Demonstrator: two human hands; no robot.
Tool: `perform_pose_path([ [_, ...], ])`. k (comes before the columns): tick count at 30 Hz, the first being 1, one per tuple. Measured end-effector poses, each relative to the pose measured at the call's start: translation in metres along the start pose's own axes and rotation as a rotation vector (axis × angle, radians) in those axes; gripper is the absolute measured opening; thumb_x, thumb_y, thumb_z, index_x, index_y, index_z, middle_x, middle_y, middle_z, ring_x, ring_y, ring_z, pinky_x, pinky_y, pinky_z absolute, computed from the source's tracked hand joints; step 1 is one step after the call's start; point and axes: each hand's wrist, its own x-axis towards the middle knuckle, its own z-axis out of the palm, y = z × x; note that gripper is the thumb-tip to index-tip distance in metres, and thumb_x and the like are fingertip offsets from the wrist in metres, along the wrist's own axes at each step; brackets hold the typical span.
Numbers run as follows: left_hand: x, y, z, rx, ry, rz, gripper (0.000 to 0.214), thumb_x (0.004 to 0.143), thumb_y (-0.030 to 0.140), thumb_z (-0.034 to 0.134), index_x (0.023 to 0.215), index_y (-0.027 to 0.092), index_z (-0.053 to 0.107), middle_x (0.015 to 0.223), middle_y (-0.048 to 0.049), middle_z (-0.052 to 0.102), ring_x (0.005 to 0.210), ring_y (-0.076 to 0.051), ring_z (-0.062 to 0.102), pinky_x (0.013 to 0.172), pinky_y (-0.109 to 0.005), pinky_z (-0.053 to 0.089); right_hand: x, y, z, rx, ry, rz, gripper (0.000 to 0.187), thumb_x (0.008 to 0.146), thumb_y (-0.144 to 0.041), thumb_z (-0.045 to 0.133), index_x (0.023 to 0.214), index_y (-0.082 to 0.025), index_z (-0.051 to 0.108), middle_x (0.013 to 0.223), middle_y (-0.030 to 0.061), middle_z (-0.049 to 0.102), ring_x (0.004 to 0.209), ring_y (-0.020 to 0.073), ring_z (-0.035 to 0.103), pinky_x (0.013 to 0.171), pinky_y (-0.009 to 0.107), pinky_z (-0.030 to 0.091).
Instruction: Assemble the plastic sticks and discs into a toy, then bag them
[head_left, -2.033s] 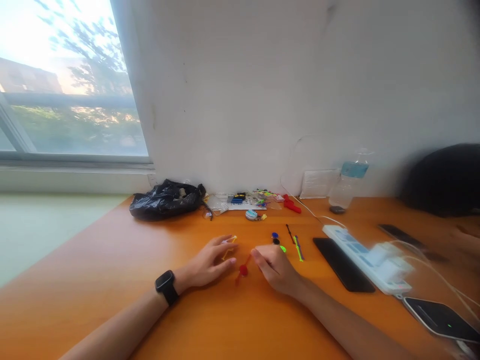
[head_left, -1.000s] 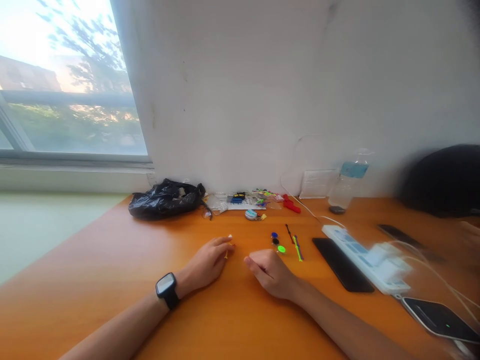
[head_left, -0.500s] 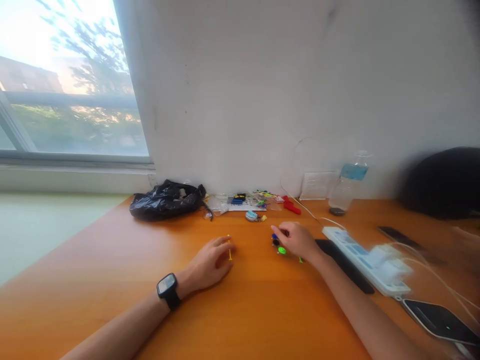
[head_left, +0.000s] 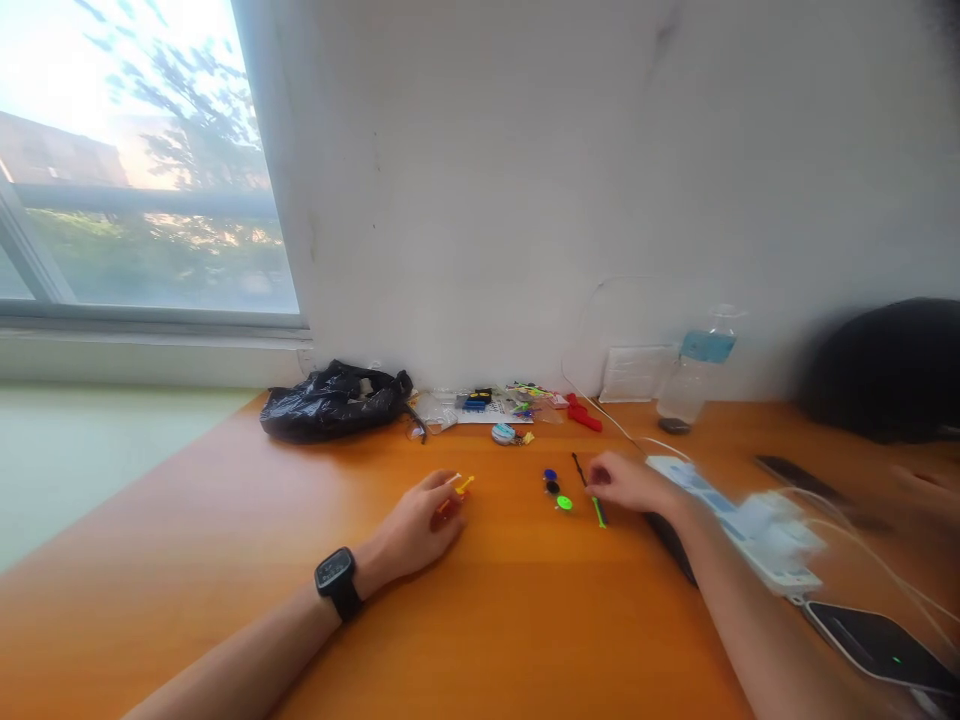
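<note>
Gap between left hand [head_left: 416, 527] and discs [head_left: 553, 488]

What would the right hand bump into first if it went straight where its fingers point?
Probably the thin black stick: it lies just by the right hand, maybe touching, though depth is unclear. Next would likely be the green disc or the black disc.

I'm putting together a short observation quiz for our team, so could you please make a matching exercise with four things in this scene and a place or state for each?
Column one
1. left hand
2. right hand
3. green disc
4. black bag

Column two
A. crumpled and shiny
B. at the far end of a green strip
C. just nearer the camera than a black disc
D. holding a yellow piece

Pairs: 1-D, 2-B, 3-C, 4-A
</note>
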Motion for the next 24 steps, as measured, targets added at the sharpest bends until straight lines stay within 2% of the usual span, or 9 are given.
perform_pose_path([
  [3, 0.001, -0.002, 0.001, -0.002, 0.033, -0.027, 0.009, 0.096, 0.024, 0.056, 0.1, 0.022, 0.065, 0.117, -0.0095, 0.066, 0.089, -0.019, 0.067, 0.082, -0.033, 0.058, 0.001, 0.008, 0.0, -0.001, -0.057, 0.008, 0.017, 0.077, -0.031, 0.078, 0.088, -0.019, 0.074, 0.091, 0.0069, 0.077, 0.082, 0.0233, 0.069, 0.068, 0.028, 0.045],
  [6, 0.001, -0.004, 0.003, -0.003, 0.042, -0.04, 0.007, 0.095, 0.023, 0.056, 0.091, 0.021, 0.061, 0.117, -0.0097, 0.066, 0.086, -0.018, 0.065, 0.081, -0.033, 0.058, 0.001, 0.009, 0.0, -0.016, -0.093, 0.009, 0.014, 0.077, -0.029, 0.075, 0.087, -0.019, 0.074, 0.091, 0.0062, 0.078, 0.082, 0.023, 0.069, 0.066, 0.028, 0.044],
  [13, 0.001, -0.002, 0.001, 0.058, 0.06, 0.015, 0.013, 0.095, 0.028, 0.061, 0.106, 0.024, 0.066, 0.131, -0.0119, 0.063, 0.12, -0.029, 0.062, 0.102, -0.044, 0.056, 0.002, 0.011, 0.002, -0.035, -0.081, 0.028, 0.01, 0.076, -0.026, 0.076, 0.084, -0.02, 0.074, 0.09, 0.0053, 0.077, 0.081, 0.0216, 0.069, 0.065, 0.027, 0.044],
  [19, 0.001, 0.001, -0.002, 0.111, 0.04, 0.011, 0.022, 0.093, 0.024, 0.062, 0.115, 0.026, 0.067, 0.132, -0.0113, 0.064, 0.12, -0.03, 0.063, 0.103, -0.046, 0.055, -0.001, 0.005, 0.001, -0.035, -0.066, 0.05, 0.011, 0.078, -0.025, 0.077, 0.087, -0.02, 0.074, 0.091, 0.0055, 0.077, 0.082, 0.0218, 0.068, 0.066, 0.027, 0.044],
  [24, 0.002, -0.004, 0.001, 0.161, 0.074, -0.005, 0.034, 0.093, 0.022, 0.061, 0.127, 0.026, 0.063, 0.135, -0.0123, 0.063, 0.121, -0.03, 0.062, 0.105, -0.047, 0.054, -0.002, 0.001, 0.0, -0.048, -0.053, 0.046, 0.008, 0.082, -0.021, 0.075, 0.089, -0.02, 0.073, 0.095, 0.0064, 0.076, 0.083, 0.0214, 0.068, 0.07, 0.027, 0.044],
])
